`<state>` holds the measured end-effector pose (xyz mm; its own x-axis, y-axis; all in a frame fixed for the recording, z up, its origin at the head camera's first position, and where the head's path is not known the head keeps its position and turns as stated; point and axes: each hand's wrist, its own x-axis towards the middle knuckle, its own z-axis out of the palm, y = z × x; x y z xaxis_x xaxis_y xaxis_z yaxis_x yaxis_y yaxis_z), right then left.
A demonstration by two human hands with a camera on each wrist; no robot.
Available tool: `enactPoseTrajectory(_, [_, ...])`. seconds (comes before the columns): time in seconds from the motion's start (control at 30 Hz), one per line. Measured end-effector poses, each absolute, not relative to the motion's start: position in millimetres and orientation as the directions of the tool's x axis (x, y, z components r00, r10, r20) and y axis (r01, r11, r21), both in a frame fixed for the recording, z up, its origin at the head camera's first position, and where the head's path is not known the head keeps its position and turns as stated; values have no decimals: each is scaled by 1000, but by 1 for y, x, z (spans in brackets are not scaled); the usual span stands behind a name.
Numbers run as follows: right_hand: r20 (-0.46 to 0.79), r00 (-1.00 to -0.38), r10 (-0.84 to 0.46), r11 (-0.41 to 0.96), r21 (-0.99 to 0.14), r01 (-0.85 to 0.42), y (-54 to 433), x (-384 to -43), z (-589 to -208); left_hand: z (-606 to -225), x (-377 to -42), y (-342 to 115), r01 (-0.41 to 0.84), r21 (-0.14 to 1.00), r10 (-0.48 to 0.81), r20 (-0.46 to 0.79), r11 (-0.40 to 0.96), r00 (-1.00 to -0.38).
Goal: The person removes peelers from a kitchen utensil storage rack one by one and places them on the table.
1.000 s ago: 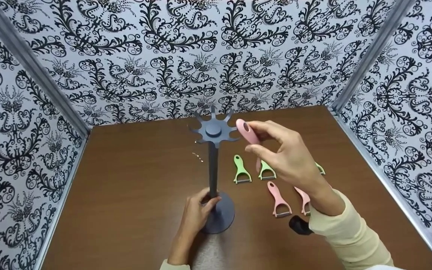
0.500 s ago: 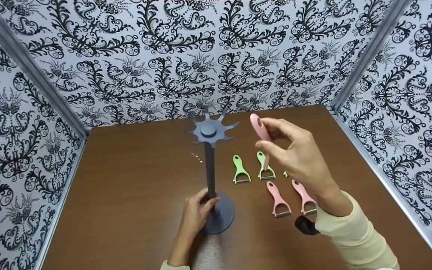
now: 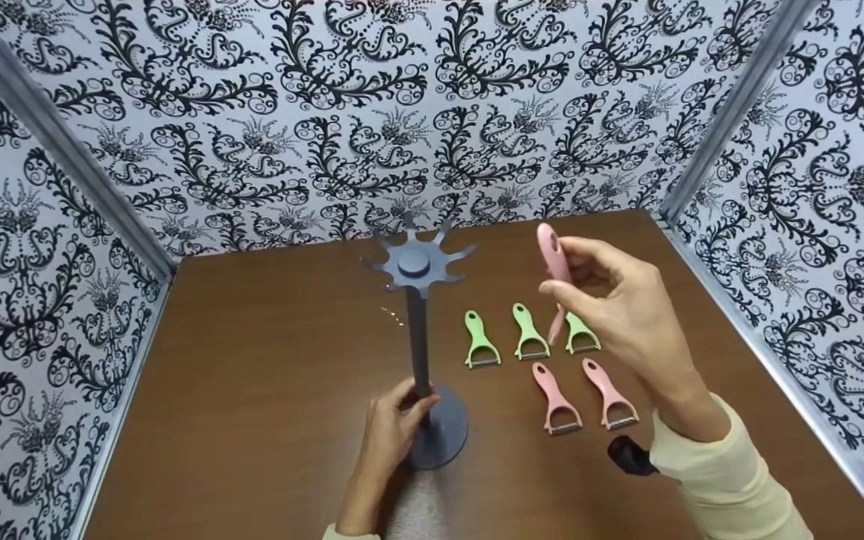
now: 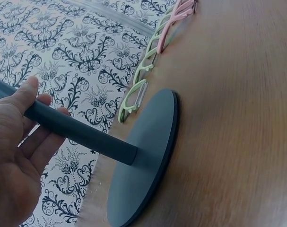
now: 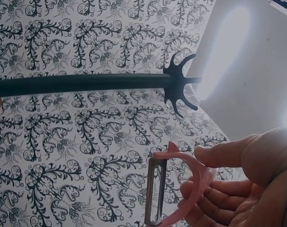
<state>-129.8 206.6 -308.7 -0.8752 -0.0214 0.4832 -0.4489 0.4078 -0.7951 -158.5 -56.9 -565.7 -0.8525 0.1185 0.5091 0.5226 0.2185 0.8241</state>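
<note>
A dark grey stand with a round base and a ring of curved hooks on top, the utensil stand [image 3: 420, 341], stands upright on the table. My left hand [image 3: 391, 427] grips its post just above the base; the left wrist view shows the fingers and thumb around the post [image 4: 82, 131]. To the right of the hooks, in the air, my right hand [image 3: 619, 307] pinches a pink peeler [image 3: 554, 255] with the hole of its handle up. The right wrist view shows that peeler's metal blade [image 5: 155, 191] and curved frame. The peeler is apart from the hooks.
On the brown table [image 3: 267, 390] lie green peelers [image 3: 477, 337] in a row and pink peelers [image 3: 556, 397] nearer the front. A black object [image 3: 631, 456] is at my right sleeve. Patterned walls [image 3: 372, 112] enclose the table's back and sides.
My right hand has moved right with the pink peeler, away from the stand's hooks. The stand's top has tipped slightly left, while my left hand keeps its hold low on the post.
</note>
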Motion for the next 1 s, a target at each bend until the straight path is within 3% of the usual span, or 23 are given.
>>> enactPoseTrajectory(1.0, [434,-900,31,510,-782,-359,227,-140,-340,-566,-158,-56,503,821,106,494,271,-863])
